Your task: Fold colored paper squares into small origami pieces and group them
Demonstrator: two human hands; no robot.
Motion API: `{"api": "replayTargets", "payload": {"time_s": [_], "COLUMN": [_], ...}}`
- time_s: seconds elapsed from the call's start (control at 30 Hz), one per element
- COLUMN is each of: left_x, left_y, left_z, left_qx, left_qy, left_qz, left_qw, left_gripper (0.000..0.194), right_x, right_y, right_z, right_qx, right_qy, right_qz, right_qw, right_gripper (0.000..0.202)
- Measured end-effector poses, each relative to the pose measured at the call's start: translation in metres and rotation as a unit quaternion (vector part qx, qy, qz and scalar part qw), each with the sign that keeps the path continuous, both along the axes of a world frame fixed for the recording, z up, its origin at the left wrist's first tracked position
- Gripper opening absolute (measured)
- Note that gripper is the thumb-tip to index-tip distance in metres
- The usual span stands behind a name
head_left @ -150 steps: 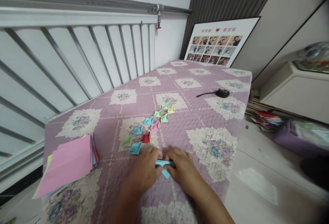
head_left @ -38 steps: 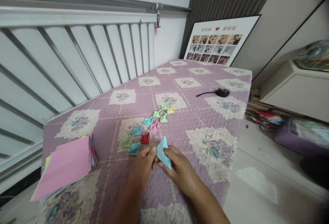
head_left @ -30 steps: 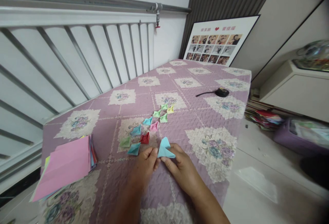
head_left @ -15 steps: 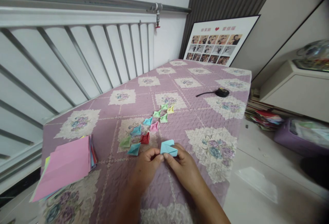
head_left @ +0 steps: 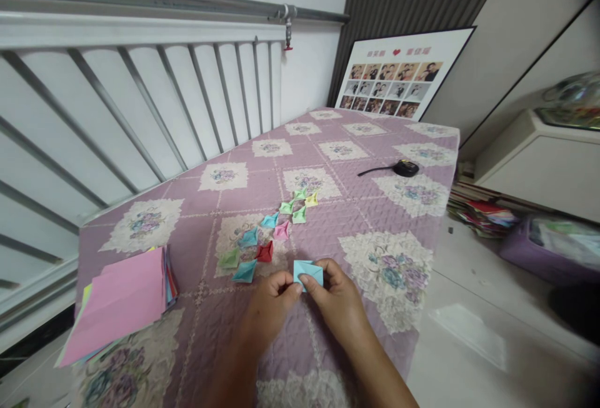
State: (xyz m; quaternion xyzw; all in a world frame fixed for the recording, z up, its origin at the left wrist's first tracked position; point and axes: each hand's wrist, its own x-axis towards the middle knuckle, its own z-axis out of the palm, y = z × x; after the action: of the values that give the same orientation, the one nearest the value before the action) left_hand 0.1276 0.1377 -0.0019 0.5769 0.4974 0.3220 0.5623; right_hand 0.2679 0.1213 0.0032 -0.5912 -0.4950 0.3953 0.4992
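Note:
Both hands hold one small light-blue folded paper [head_left: 309,270] above the near part of the table. My left hand [head_left: 276,295] pinches its lower left corner between thumb and fingers. My right hand [head_left: 335,289] grips the right side, its thumb lying across the front and the fingers behind. Diagonal crease lines show on the paper's face. Just beyond lie several little folded paper pieces, among them a red one [head_left: 265,251], a pink one [head_left: 282,230], a blue one [head_left: 244,272], a green one [head_left: 229,258] and a yellow one [head_left: 312,199].
A stack of coloured paper sheets [head_left: 122,289], pink on top, lies at the left of the table. A black tape measure [head_left: 405,168] rests farther back on the flowered purple tablecloth [head_left: 323,239]. A white radiator [head_left: 140,108] borders the left side; a photo board [head_left: 403,77] leans behind.
The blue paper's front has turned from an open, notched shape to a flat, nearly square one. My right thumb has moved up onto its face.

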Motion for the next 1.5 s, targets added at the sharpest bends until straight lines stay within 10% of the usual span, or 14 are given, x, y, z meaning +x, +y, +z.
{"api": "replayTargets", "payload": {"time_s": [0.17,0.33,1.5], "left_x": [-0.002,-0.003,-0.003], "left_y": [0.001,0.001,0.001], "left_z": [-0.004,-0.005,0.002], "left_qx": [0.001,-0.007,-0.003], "left_qy": [0.008,0.010,0.017], "left_qz": [0.011,-0.005,-0.034], "left_qw": [1.000,1.000,0.999], "left_gripper": [0.019,0.019,0.020], "right_x": [-0.004,-0.002,-0.005], "right_y": [0.002,0.000,-0.001], "right_z": [0.006,0.012,0.005], "right_qx": [-0.034,-0.066,-0.049], "right_qy": [0.094,0.116,0.118], "right_qz": [-0.013,0.039,-0.018], "right_qw": [0.995,0.990,0.992], "right_gripper": [0.059,0.027,0.039]}}
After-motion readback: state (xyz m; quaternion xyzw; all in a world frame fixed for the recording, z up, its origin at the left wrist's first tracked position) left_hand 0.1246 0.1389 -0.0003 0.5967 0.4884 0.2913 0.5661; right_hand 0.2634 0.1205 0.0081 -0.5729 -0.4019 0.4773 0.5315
